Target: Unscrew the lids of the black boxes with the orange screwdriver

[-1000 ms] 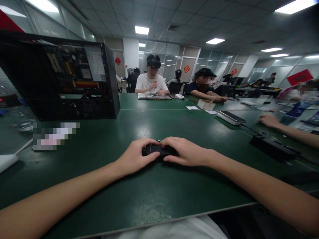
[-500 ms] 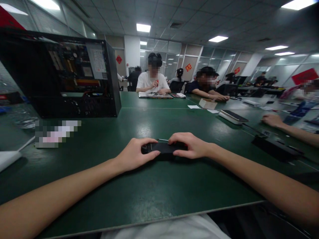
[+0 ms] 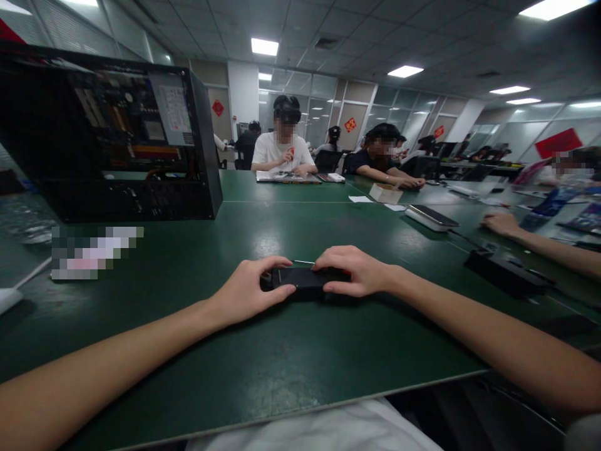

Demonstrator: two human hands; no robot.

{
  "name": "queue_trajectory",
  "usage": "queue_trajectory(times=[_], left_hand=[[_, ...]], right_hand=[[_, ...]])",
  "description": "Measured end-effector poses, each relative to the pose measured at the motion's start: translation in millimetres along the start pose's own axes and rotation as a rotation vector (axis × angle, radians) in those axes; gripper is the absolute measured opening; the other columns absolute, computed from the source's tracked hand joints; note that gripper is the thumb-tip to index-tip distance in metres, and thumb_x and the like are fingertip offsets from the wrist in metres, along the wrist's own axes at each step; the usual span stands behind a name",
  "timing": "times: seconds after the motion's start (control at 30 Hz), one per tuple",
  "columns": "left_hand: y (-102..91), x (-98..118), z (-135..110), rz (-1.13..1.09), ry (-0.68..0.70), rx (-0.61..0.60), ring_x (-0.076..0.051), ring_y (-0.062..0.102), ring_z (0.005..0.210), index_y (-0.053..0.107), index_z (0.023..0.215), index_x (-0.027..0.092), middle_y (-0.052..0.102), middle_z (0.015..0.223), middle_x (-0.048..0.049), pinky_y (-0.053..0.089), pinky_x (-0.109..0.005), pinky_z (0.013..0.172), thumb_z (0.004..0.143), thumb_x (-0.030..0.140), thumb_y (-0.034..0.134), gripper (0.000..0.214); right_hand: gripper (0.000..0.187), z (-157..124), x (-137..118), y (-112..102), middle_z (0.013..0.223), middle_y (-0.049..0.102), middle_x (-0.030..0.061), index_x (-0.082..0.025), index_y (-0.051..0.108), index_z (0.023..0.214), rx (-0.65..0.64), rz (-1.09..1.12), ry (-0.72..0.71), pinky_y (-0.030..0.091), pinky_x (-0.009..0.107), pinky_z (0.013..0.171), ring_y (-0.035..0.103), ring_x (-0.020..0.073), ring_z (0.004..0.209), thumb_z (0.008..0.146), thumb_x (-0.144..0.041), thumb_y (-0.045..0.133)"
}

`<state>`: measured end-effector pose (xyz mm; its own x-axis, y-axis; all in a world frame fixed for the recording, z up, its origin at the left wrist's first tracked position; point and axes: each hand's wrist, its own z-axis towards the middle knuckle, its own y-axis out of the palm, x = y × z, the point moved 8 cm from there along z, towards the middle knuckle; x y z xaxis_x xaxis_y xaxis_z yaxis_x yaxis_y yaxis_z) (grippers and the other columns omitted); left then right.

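A black oblong block point(image 3: 305, 282), its exact kind unclear, lies on the green tabletop in front of me. Around its left end my left hand point(image 3: 248, 285) is closed, thumb on the near side and fingers on the far side. My right hand point(image 3: 357, 272) grips the other end in the same way. Just behind the block, between my fingertips, shows a thin metal rod point(image 3: 303, 262); its right end disappears under my right fingers. A bit of red peeks out beside my right hand, too covered to identify.
An open black computer case point(image 3: 206, 150) stands at the left. Toward the right are a phone on a white box point(image 3: 432, 217), a black power strip point(image 3: 504, 272) and another person's forearm point(image 3: 539, 244). Across the table point(image 3: 291, 369) sit co-workers near a small open carton point(image 3: 385, 193).
The whole view has shifted slightly, so the surroundings sit a little further left. Both hands keep the same hold on the black block.
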<state>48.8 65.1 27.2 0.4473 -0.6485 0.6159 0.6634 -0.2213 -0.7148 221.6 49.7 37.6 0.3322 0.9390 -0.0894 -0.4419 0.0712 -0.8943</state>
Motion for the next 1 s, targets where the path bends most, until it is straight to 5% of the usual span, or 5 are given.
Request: queue_trajectory(times=[0.3,0.5,0.63,0.83,1.0], left_hand=[[5.0,1,2,0.033,0.033,-0.041,-0.021,0.068,0.085,0.068,0.117,0.019,0.074,0.101,-0.0034,0.049,-0.029,0.075,0.084,0.041,0.072,0.04],[4.7,1,0,0.096,0.003,-0.047,-0.021,0.065,0.077,0.065,0.109,0.016,0.071,0.094,-0.0044,0.047,-0.029,0.066,0.081,0.032,0.068,0.032],[2.6,6,-1,0.068,0.027,-0.03,-0.022,0.067,0.088,0.065,0.116,0.017,0.072,0.105,-0.0053,0.049,-0.031,0.077,0.083,0.032,0.067,0.036],[4.6,4,3,0.003,-0.019,-0.04,-0.023,0.068,0.09,0.07,0.112,0.019,0.074,0.103,-0.0036,0.05,-0.031,0.081,0.084,0.041,0.069,0.035],[5.2,4,4,-0.018,-0.042,-0.04,-0.023,0.068,0.088,0.07,0.109,0.018,0.074,0.099,-0.0037,0.051,-0.03,0.078,0.083,0.04,0.07,0.034]], right_hand=[[0.044,-2,8,-2,0.108,0.07,0.0135,-0.014,0.06,0.126,-0.14,-0.106,0.04,0.05,0.034,0.085,0.065,0.0223,0.096,0.099,-0.047,0.049],[0.07,-23,58,-14,0.116,0.069,0.0151,-0.015,0.052,0.14,-0.408,-0.244,0.479,0.049,0.036,0.08,0.067,0.0277,0.098,0.091,-0.065,0.052],[0.046,-24,57,2,0.097,0.071,0.0093,-0.017,0.065,0.122,-0.536,-0.075,0.506,0.047,0.03,0.071,0.066,0.0214,0.082,0.097,-0.052,0.05],[0.036,-6,41,-38,0.101,0.067,0.0103,-0.017,0.071,0.105,-0.179,-0.046,0.425,0.048,0.033,0.079,0.064,0.0207,0.09,0.097,-0.047,0.053],[0.028,-7,35,-73,0.096,0.071,0.0069,-0.019,0.065,0.096,0.189,0.109,0.539,0.053,0.034,0.078,0.068,0.0209,0.087,0.09,-0.047,0.066]])
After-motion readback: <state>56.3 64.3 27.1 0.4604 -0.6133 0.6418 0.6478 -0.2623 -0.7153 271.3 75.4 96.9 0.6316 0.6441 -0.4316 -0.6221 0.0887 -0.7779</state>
